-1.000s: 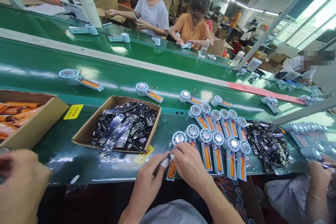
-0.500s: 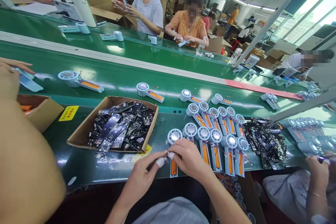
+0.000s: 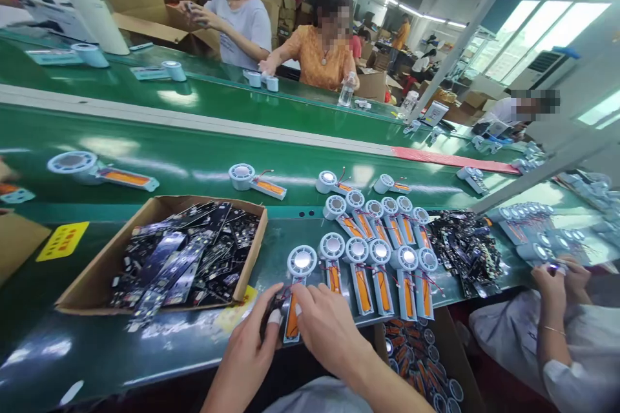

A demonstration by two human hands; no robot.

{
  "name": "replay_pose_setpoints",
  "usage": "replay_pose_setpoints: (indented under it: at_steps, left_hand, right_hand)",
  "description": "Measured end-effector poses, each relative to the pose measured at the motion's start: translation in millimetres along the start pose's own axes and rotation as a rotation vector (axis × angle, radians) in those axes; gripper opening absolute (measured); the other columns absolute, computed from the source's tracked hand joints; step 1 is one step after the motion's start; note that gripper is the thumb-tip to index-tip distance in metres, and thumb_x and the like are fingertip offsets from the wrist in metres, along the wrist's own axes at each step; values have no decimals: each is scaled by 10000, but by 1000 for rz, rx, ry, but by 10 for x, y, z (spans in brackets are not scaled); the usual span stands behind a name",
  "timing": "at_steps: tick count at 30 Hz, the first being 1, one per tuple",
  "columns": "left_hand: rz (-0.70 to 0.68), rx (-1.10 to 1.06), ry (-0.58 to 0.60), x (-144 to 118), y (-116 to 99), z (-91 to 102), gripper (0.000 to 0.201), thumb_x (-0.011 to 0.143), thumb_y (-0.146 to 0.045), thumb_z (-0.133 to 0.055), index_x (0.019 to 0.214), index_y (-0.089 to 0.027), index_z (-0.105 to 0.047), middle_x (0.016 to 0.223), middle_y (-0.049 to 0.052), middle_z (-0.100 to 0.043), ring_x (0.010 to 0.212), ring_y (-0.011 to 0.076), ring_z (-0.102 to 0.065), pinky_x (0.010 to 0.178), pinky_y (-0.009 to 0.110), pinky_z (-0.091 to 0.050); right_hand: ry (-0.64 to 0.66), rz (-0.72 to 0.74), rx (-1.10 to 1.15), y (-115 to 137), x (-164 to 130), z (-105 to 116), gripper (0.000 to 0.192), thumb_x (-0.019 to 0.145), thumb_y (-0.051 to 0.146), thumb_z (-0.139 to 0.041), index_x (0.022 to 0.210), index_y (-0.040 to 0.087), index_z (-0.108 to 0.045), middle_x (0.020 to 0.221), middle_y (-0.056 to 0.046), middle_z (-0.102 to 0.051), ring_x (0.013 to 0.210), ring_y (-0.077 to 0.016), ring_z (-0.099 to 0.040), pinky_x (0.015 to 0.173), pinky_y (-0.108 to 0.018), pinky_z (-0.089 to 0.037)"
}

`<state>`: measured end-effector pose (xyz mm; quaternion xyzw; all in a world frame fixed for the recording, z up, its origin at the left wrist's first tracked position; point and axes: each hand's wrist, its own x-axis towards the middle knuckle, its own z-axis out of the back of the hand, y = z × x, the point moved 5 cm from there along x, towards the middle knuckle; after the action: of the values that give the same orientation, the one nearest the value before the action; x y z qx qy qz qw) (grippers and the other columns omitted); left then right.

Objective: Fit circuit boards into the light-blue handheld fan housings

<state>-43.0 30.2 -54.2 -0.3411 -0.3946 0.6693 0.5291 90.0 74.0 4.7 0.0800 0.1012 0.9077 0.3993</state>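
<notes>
Near the table's front edge, my left hand point(image 3: 252, 345) pinches a dark circuit board point(image 3: 276, 302), mostly hidden by the fingers. White covers sit on its thumb. My right hand point(image 3: 332, 329) is closed, its fingertips over the neck of a light-blue handheld fan housing point(image 3: 302, 261); what they pinch there is hidden. The housing lies with its round head away from me. An orange cell point(image 3: 292, 319) shows in its handle, between my hands. Just right of it lie several more fan housings point(image 3: 357, 250) in two rows, with orange cells and thin red wires.
A cardboard box point(image 3: 261, 239) of circuit boards stands left of my hands. Another pile of boards point(image 3: 465, 251) lies right of the housings. Beyond runs a green belt point(image 3: 203, 155) carrying spaced fan housings. A co-worker's hands point(image 3: 557, 277) work at right; people sit opposite.
The view has swung right, so the scene sits further left. My hands have parted slightly, uncovering the orange cell. Opposite, the co-worker in orange has reached out to fan parts on the table.
</notes>
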Motion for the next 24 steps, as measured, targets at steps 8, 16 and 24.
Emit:
replay_pose_setpoints:
  at_steps: [8, 16, 24]
  left_hand:
    - [-108, 109, -42, 76, -54, 63, 465, 868, -281, -378, 1180, -199, -713, 1183, 97, -747, 1112, 267, -699, 963, 414, -564]
    - [-180, 266, -22, -9, -193, 57, 477, 920, -217, -332, 1176, -266, -732, 907, 78, -702, 784, 220, -711, 669, 315, -575]
    - [-177, 207, 20, 8, -224, 60, 490, 887, -188, -336, 1197, -250, -711, 996, 88, -743, 929, 239, -727, 792, 347, -591]
  right_hand:
    - [51, -264, 1066, -437, 41, 8, 235, 903, 188, -545, 987, 171, -764, 883, -43, -772, 730, -161, -693, 654, -255, -536]
    - [-211, 51, 634, -388, 110, 165, 193, 960, 186, -580, 1033, 203, -758, 1018, -84, -724, 933, -190, -688, 858, -320, -550]
    - [-255, -68, 750, -252, 187, -48, 146, 941, 209, -596, 1027, 193, -713, 815, -23, -717, 696, -140, -660, 653, -228, -538]
